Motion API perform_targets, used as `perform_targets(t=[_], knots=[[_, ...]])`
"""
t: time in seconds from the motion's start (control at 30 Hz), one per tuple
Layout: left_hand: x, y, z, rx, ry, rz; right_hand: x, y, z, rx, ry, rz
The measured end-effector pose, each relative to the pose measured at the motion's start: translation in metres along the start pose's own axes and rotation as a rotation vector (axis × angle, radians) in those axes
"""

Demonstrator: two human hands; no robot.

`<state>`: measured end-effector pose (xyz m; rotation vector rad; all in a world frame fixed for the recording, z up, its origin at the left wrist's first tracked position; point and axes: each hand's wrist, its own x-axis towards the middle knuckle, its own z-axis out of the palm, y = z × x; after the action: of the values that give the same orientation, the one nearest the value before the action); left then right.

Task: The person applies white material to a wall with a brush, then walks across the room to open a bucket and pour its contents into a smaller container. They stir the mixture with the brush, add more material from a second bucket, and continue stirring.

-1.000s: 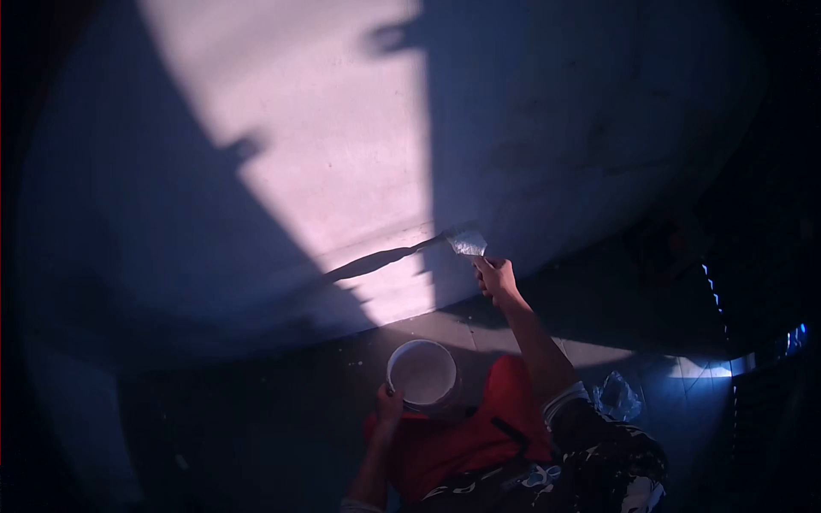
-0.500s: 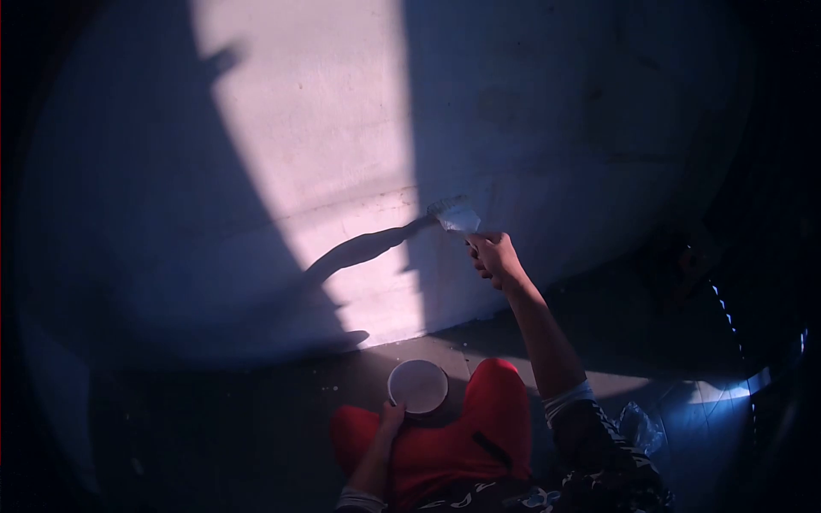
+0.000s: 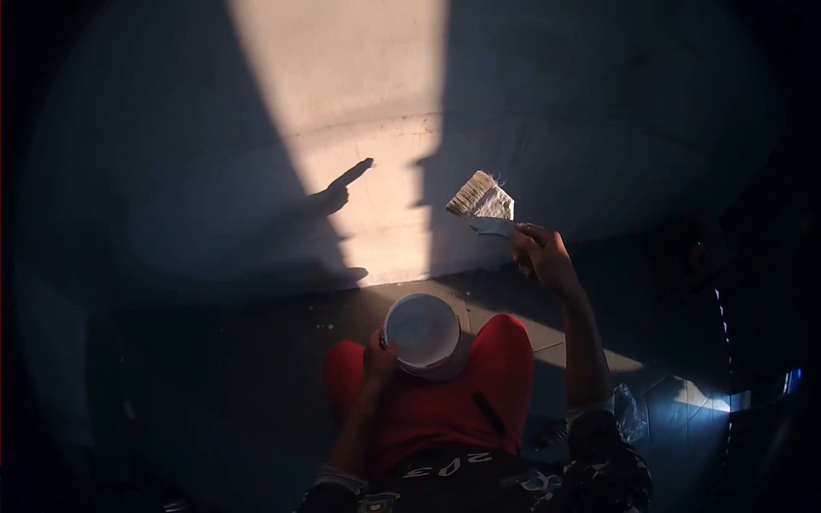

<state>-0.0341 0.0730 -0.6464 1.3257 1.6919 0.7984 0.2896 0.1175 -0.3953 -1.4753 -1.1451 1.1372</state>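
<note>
A wide brush (image 3: 481,198) with pale bristles and a whitish, crusted body is held by its handle in my right hand (image 3: 542,253), its bristles pointing up and to the left. It hangs in front of the wall (image 3: 368,85), apart from it as far as the view shows. My left hand (image 3: 380,357) grips the rim of a round white bucket (image 3: 422,332) at its left side. The bucket sits between my knees, its inside pale; how full it is I cannot tell.
A sunlit band crosses the wall, with the shadow of an arm on it. My red-clad legs (image 3: 428,410) are folded on the tiled floor (image 3: 547,342). Clear crumpled plastic (image 3: 629,415) lies beside my right sleeve.
My right hand has drawn the brush back from the wall and turned it, moving right. The view has tilted down, so the wall's lower edge and bucket appear higher. My left hand still holds the bucket.
</note>
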Motion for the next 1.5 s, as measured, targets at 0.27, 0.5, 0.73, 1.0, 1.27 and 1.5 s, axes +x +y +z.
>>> perform_targets(t=[0.27, 0.5, 0.73, 1.0, 1.27, 1.5], knots=[[-0.039, 0.145, -0.119, 0.13, 0.008, 0.26, -0.07, -0.009, 0.001, -0.305, -0.395, -0.292], [-0.07, 0.137, -0.164, 0.157, -0.049, 0.233, -0.096, -0.036, 0.044, -0.663, -0.734, -0.365], [-0.085, 0.105, -0.156, 0.175, 0.023, 0.17, -0.106, 0.024, 0.158, -1.054, -0.907, -0.464], [-0.102, 0.115, -0.144, 0.2, 0.02, 0.236, -0.091, 0.076, 0.218, -1.114, -0.802, -0.606], [-0.107, 0.111, -0.146, 0.227, 0.04, 0.259, -0.104, 0.104, 0.215, -1.316, -0.917, -0.596], [-0.099, 0.115, -0.144, 0.313, 0.016, 0.303, -0.105, 0.086, 0.218, -1.261, -1.074, -0.469]])
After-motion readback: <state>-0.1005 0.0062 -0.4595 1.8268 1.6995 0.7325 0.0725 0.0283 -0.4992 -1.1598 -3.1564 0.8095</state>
